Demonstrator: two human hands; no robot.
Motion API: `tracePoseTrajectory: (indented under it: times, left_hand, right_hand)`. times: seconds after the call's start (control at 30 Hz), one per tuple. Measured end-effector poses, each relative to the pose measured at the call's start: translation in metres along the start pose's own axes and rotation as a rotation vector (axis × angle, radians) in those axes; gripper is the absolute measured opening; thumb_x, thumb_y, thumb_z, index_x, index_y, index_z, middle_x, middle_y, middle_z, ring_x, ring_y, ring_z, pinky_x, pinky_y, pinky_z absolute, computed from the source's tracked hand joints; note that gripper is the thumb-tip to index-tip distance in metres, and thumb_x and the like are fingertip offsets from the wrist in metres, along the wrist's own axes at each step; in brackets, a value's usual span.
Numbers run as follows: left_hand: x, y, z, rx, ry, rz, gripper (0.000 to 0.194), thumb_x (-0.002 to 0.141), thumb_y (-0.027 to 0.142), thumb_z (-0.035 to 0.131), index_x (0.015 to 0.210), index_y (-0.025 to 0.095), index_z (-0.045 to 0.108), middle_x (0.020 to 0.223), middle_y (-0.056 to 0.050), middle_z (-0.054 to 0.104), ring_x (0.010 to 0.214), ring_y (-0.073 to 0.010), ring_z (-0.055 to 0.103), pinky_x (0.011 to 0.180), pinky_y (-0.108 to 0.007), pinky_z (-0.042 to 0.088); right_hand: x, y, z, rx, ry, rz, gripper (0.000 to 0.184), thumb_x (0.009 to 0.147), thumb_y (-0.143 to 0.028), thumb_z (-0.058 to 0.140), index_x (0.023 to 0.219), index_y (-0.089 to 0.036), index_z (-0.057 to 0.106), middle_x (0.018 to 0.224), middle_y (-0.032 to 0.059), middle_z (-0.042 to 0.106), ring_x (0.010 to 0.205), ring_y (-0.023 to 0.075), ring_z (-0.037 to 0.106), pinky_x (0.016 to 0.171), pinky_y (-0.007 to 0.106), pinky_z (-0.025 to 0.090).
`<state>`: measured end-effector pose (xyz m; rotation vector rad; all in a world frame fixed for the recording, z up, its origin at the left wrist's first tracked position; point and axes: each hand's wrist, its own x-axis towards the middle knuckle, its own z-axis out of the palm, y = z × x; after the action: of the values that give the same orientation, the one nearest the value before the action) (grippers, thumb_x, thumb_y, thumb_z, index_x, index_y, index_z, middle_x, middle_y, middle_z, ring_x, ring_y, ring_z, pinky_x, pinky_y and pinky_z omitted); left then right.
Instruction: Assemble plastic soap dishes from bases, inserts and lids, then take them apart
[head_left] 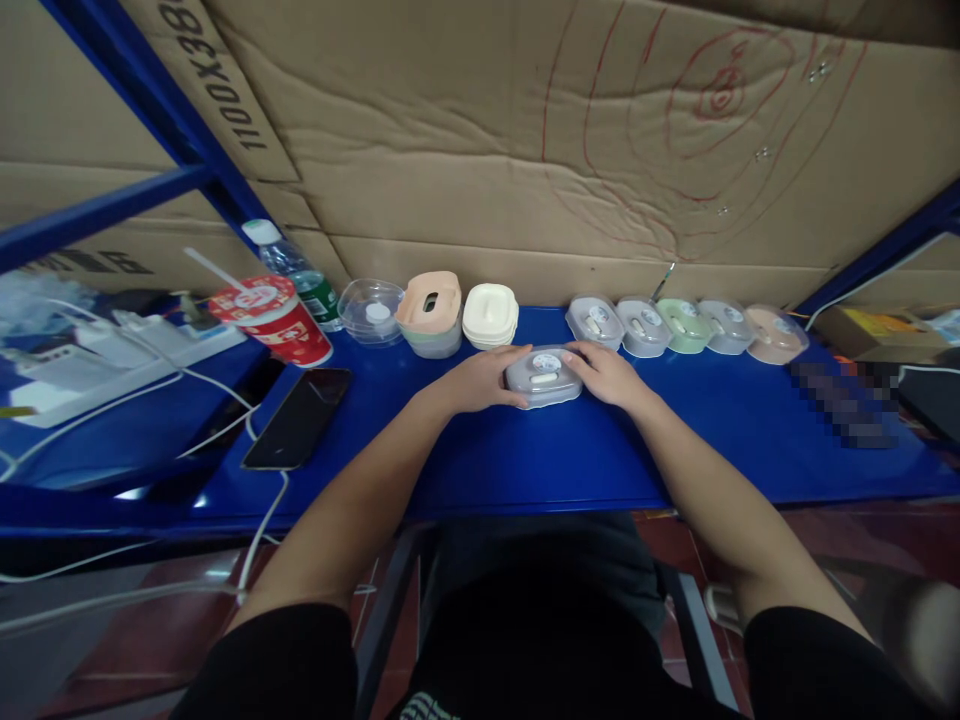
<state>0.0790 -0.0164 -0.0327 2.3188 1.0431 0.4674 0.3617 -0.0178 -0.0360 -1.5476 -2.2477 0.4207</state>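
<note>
A small grey lidded container (541, 385) with a clear cover, a round label and a pale tab rests on the blue tabletop (517, 470) in front of me. My left hand (486, 380) is closed round its left end, thumb toward the near side. At the right end, my right hand (604, 372) grips it with the fingers over the far edge. Just behind are a stack of cream lids (490, 314), some peach lids (430, 298) on clear containers, and clear tubs (372, 310).
Finished-looking lidded containers (685, 325) in grey, green and peach form a row at back right. To the left stand a red cup (281, 325) with a straw, a water bottle (300, 275) and a black phone (298, 418). White cables (217, 385) trail by a power strip. Cardboard (450, 150) walls the back.
</note>
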Motion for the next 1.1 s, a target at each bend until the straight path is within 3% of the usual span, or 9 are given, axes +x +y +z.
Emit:
tracePoseTrajectory:
  times: [0.13,0.27,0.37,0.53,0.63,0.9,1.1]
  left_hand:
    - [-0.001,0.000,0.002,0.063,-0.014,0.002,0.100,0.082,0.060,0.078,0.165,0.020,0.038,0.163,-0.018,0.049,0.142,-0.0366,0.055,0.117,-0.051,0.044]
    - [-0.001,-0.002,0.001,0.098,-0.032,0.023,0.101,0.084,0.062,0.076,0.166,0.019,0.036,0.167,-0.019,0.042,0.141,-0.0368,0.055,0.117,-0.050,0.044]
    - [-0.001,-0.005,-0.001,0.058,-0.055,0.051,0.099,0.085,0.058,0.076,0.167,0.019,0.035,0.161,-0.019,0.051,0.133,-0.0345,0.063,0.113,-0.049,0.048]
    - [0.001,-0.007,-0.001,-0.007,-0.053,0.032,0.094,0.087,0.050,0.076,0.166,0.019,0.036,0.139,-0.016,0.070,0.111,-0.0293,0.073,0.106,-0.047,0.053]
    - [0.001,-0.007,0.000,0.012,-0.009,0.010,0.091,0.087,0.051,0.078,0.164,0.018,0.042,0.126,-0.013,0.077,0.115,-0.0302,0.072,0.107,-0.045,0.052]
    - [0.000,-0.009,-0.003,0.090,0.024,-0.013,0.095,0.081,0.059,0.083,0.160,0.018,0.049,0.107,-0.010,0.080,0.115,-0.0314,0.071,0.100,-0.041,0.054]
    - [0.002,-0.010,0.000,0.102,0.053,0.042,0.086,0.086,0.056,0.079,0.158,0.020,0.051,0.126,-0.013,0.075,0.113,-0.0271,0.070,0.096,-0.037,0.054]
  right_hand:
    - [0.003,0.003,0.003,0.038,0.007,0.008,0.056,0.108,-0.057,0.039,0.139,-0.020,0.067,0.143,0.0126,0.070,0.136,0.0318,0.063,0.116,0.048,0.046]
    - [0.005,0.005,0.005,0.082,0.033,0.079,0.055,0.106,-0.058,0.045,0.139,-0.019,0.067,0.132,0.0127,0.075,0.122,0.0326,0.070,0.105,0.047,0.053]
    - [0.004,0.006,0.006,0.091,0.054,0.096,0.059,0.105,-0.060,0.047,0.142,-0.018,0.065,0.127,0.0136,0.077,0.117,0.0328,0.072,0.101,0.047,0.055]
    - [0.001,0.004,0.006,0.089,0.073,-0.088,0.065,0.103,-0.065,0.049,0.152,-0.022,0.057,0.151,0.0129,0.063,0.139,0.0312,0.060,0.117,0.049,0.046]
    - [-0.001,0.002,0.006,0.075,0.065,-0.118,0.072,0.099,-0.068,0.054,0.155,-0.022,0.054,0.156,0.0129,0.059,0.146,0.0311,0.054,0.123,0.049,0.041]
    - [0.001,0.005,0.009,0.093,0.081,-0.153,0.093,0.083,-0.077,0.072,0.157,-0.022,0.054,0.154,0.0163,0.060,0.144,0.0381,0.055,0.121,0.057,0.043]
    - [0.008,0.017,0.008,0.180,0.047,-0.158,0.097,0.076,-0.071,0.082,0.156,-0.023,0.056,0.152,0.0164,0.062,0.140,0.0404,0.059,0.120,0.062,0.044]
